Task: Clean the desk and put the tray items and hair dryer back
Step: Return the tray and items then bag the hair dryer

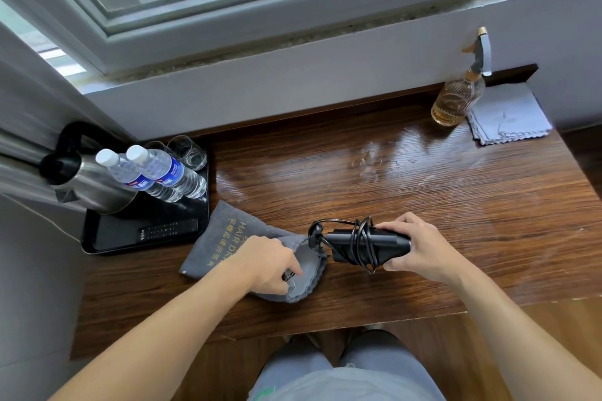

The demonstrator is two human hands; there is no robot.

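Observation:
A black hair dryer (pixel 355 243) with its cord wound round it hovers just above the wooden desk (pixel 423 205); my right hand (pixel 415 246) grips its right end. Its plug end points at the open mouth of a grey drawstring bag (pixel 228 238) printed "HAIR DRYER", which lies flat on the desk. My left hand (pixel 265 265) pinches the bag's mouth edge and holds it open. A black tray (pixel 146 231) at the left carries a steel kettle (pixel 88 185), two water bottles (pixel 156 174), two glasses (pixel 189 151) and a remote (pixel 167 228).
An amber spray bottle (pixel 456 94) stands at the desk's back right beside a folded grey cloth (pixel 508 114). Wet streaks shine on the desk's middle. A window sill and wall run behind the desk; my knees are below its front edge.

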